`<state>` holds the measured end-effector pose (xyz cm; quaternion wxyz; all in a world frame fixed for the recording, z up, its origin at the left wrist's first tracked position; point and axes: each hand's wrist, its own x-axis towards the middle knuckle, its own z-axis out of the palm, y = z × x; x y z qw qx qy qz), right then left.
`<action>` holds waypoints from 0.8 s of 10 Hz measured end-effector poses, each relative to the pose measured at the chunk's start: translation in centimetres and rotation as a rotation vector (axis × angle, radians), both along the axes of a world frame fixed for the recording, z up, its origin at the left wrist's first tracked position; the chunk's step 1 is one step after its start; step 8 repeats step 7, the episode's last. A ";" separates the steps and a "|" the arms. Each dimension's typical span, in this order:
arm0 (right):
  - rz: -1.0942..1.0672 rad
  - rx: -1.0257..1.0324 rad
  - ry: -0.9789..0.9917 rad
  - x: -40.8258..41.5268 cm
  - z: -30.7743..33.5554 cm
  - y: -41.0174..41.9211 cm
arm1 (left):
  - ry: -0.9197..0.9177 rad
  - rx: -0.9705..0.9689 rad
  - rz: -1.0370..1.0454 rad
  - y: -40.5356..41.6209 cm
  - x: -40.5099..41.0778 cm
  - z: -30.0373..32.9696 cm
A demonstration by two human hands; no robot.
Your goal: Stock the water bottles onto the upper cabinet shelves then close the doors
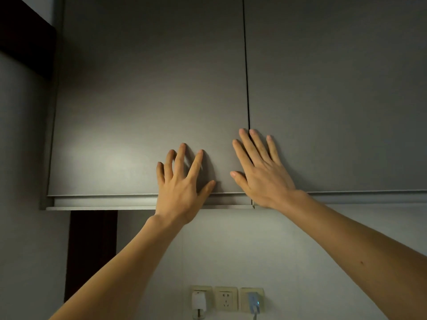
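Two flat grey upper cabinet doors fill the view, the left door (147,93) and the right door (335,93), both closed with a thin dark seam between them. My left hand (182,185) lies with spread, straight fingers on the lower part of the left door. My right hand (261,172) presses flat across the seam near the bottom edge, its fingers straight on both doors. No water bottles are visible; the shelves are hidden behind the doors.
Below the cabinet is a pale wall with a row of three sockets (226,297); a white plug (199,302) sits in the left one and a blue-lit charger (254,302) in the right. A dark opening (92,250) lies at lower left.
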<state>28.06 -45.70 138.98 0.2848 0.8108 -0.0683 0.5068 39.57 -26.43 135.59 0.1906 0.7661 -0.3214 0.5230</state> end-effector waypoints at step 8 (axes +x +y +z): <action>0.264 0.619 0.150 -6.1 -3.1 8.0 | 0.478 -0.185 -0.567 5.7 -5.3 2.3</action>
